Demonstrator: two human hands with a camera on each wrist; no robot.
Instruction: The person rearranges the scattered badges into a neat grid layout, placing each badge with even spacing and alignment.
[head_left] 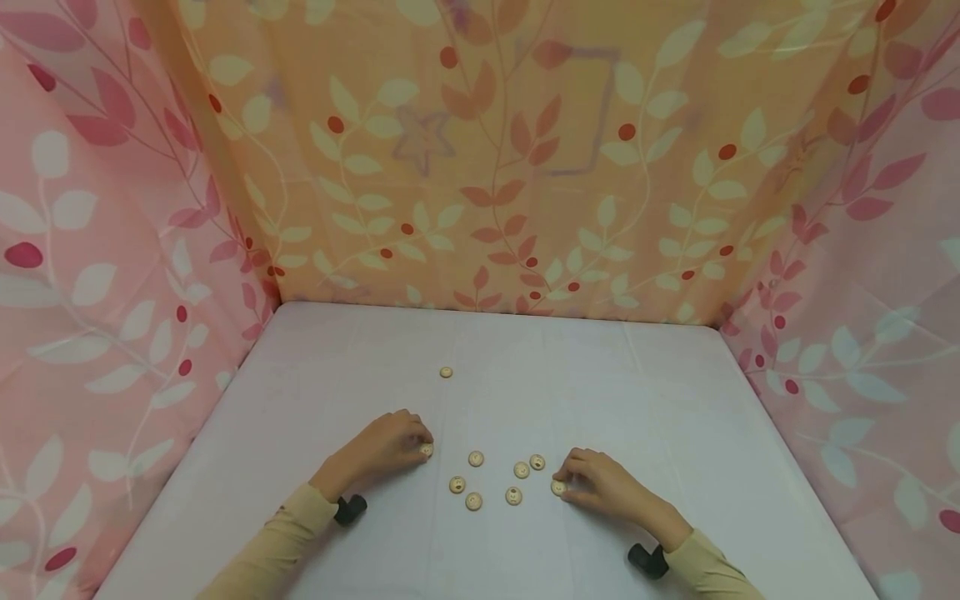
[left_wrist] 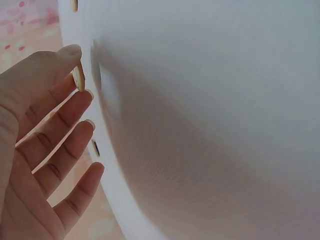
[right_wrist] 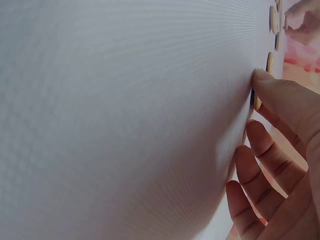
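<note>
Between thumb and forefinger my left hand (head_left: 386, 442) pinches a small round wooden disc (head_left: 427, 450). In the left wrist view that disc (left_wrist: 78, 78) is edge-on and held just off the white surface, the other fingers spread loosely below. My right hand (head_left: 611, 487) grips another wooden disc (head_left: 558, 488) by its edge. The right wrist view has this disc (right_wrist: 257, 100) low against the tabletop, partly hidden by the thumb. Several like discs, with small dark marks on top, lie between the hands, among them one marked disc (head_left: 513, 496) and a paler disc (head_left: 476, 458).
One lone disc (head_left: 446, 372) lies farther back on the white table (head_left: 585, 375). Flowered cloth stands along the back (head_left: 495, 167) and both sides. Dark wrist cameras sit beneath the left wrist (head_left: 350, 510) and right wrist (head_left: 648, 561).
</note>
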